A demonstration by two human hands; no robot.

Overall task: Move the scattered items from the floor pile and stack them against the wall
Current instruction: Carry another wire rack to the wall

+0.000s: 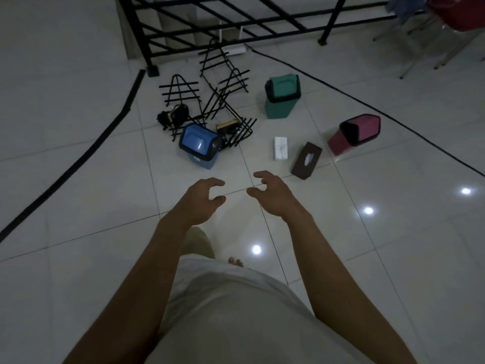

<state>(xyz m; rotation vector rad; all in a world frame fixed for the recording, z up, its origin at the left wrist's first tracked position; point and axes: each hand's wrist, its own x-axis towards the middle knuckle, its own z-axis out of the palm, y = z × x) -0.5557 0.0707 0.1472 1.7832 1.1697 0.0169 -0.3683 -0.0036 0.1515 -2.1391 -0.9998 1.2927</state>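
Note:
A pile lies on the white tiled floor ahead. A blue swing-lid bin [197,145] leans against tangled black wire racks [223,101]. A green bin [280,95] stands further back and a pink bin [354,134] lies tipped to the right. A white tissue pack [280,148] and a brown tissue box [306,161] lie between them. A dark shoe [174,115] sits among the racks. My left hand [200,199] and my right hand [273,195] hover in front of the pile, fingers loosely curled, holding nothing.
A black metal railing [236,19] runs along the back, with a white wall [57,35] at the far left. Black cables [78,164] cross the floor on the left and on the right. Metal chair legs [430,48] stand at the top right. My bare foot [235,261] shows below.

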